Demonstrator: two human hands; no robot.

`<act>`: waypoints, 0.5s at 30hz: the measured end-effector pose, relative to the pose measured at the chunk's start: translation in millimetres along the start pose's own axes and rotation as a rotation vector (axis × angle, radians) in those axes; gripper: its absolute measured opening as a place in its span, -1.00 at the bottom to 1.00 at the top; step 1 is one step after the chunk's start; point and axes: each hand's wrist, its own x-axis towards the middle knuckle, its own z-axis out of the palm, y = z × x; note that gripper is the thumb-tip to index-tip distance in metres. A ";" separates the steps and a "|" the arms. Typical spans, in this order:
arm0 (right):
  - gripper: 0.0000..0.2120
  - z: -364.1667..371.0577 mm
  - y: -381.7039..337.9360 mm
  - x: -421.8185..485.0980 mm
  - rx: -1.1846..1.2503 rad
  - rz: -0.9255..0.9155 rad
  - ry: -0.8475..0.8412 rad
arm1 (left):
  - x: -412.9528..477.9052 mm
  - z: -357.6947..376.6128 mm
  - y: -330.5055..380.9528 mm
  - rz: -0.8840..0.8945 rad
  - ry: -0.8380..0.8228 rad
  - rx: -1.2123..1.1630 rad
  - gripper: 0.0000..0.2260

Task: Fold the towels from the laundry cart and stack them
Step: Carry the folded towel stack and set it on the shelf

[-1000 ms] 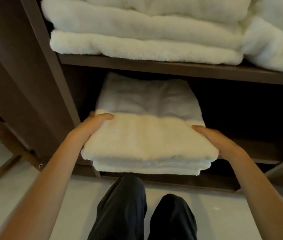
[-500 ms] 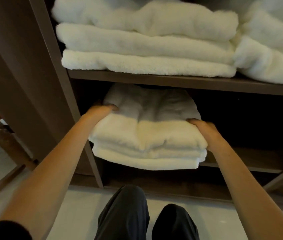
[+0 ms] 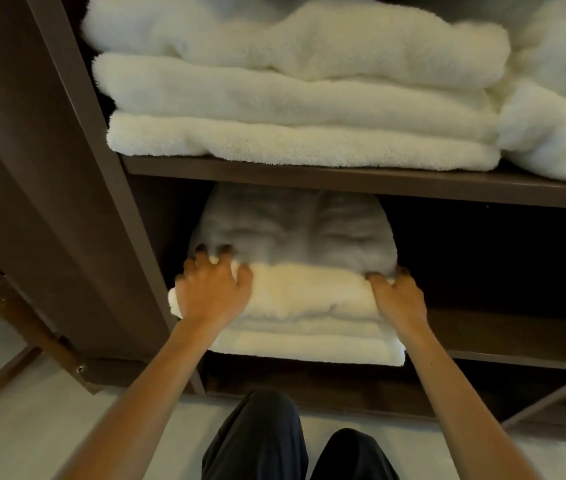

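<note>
Two hands on one stack, both gripping. Left hand (image 3: pixel 214 289) sits on the top left corner of the stack of folded towels (image 3: pixel 295 306), fingers spread and curled down into the pile, with terry bulging up between them. Right hand (image 3: pixel 397 296) grips the top right edge, thumb lying on top toward the middle, fingers curled over the side. Their tips are lost in shadow. Both forearms are bare and reach straight in from below.

The stack is white, several layers thick, and rests on the lower shelf (image 3: pixel 499 334) toward its left end. Front edge is about level with the shelf's front lip. Rear half lies in shade under the board above, and the top layer is rumpled into soft ridges between the hands. The compartment to the right of the stack is dark.

Upper shelf (image 3: pixel 343 183) is a dark wood board just above the stack. On it is a pile of thick white towels (image 3: pixel 292 98), three layers showing, folded edges outward. A second white pile (image 3: pixel 551 126) is pressed against its right side, cut off by the frame.

Dark cabinet side panel (image 3: pixel 49 168) stands left of both shelves. Pale floor (image 3: pixel 32 427) lies below. Person's knees in dark trousers (image 3: pixel 257 438) are just in front of the cabinet base.
</note>
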 end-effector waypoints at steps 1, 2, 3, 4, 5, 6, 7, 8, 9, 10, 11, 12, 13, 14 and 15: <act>-0.50 5.7 -3.8 6.9 0.003 -0.001 -0.002 | 10.0 -0.2 -1.7 -0.002 -0.008 0.013 -0.45; -0.50 11.1 -7.1 14.6 0.006 0.004 -0.009 | 21.1 0.1 -3.8 -0.008 -0.034 0.022 -0.49; -0.49 16.0 -9.5 22.3 0.003 0.013 -0.022 | 31.4 1.0 -6.3 -0.015 -0.076 0.006 -0.54; -0.49 20.7 -10.9 29.4 -0.008 0.018 -0.037 | 39.4 2.0 -8.9 -0.024 -0.115 -0.025 -0.57; -0.48 25.2 -11.6 34.6 -0.024 0.018 -0.049 | 44.6 3.3 -11.3 -0.030 -0.140 -0.043 -0.58; -0.48 28.4 -11.6 37.3 -0.037 0.013 -0.051 | 46.9 6.2 -13.4 -0.027 -0.142 -0.041 -0.58; -0.49 30.9 -9.5 38.3 -0.040 0.007 -0.043 | 47.2 8.8 -15.3 -0.018 -0.129 -0.031 -0.58; -0.50 32.5 -6.3 38.5 -0.028 -0.001 -0.029 | 46.4 12.1 -16.5 -0.014 -0.113 -0.019 -0.58; -0.51 33.5 -3.6 37.5 -0.009 -0.002 -0.018 | 46.1 14.6 -16.9 -0.015 -0.095 -0.012 -0.58; -0.51 34.9 -1.0 37.3 0.004 -0.009 -0.012 | 46.6 16.2 -16.2 -0.019 -0.081 -0.017 -0.57; -0.50 36.7 0.0 38.8 0.006 -0.016 -0.012 | 48.1 16.1 -14.8 -0.028 -0.073 -0.035 -0.58; -0.49 38.7 0.2 41.5 0.000 -0.024 -0.010 | 49.7 15.6 -13.3 -0.038 -0.073 -0.054 -0.58; -0.48 40.1 -0.2 44.4 -0.007 -0.025 -0.008 | 51.1 15.2 -11.6 -0.048 -0.078 -0.065 -0.58; -0.47 41.0 -0.8 46.0 -0.012 -0.031 -0.006 | 51.9 16.4 -10.7 -0.045 -0.072 -0.052 -0.58; -0.48 41.9 -0.4 46.1 -0.007 -0.037 -0.005 | 51.4 18.7 -10.9 -0.021 -0.043 -0.016 -0.57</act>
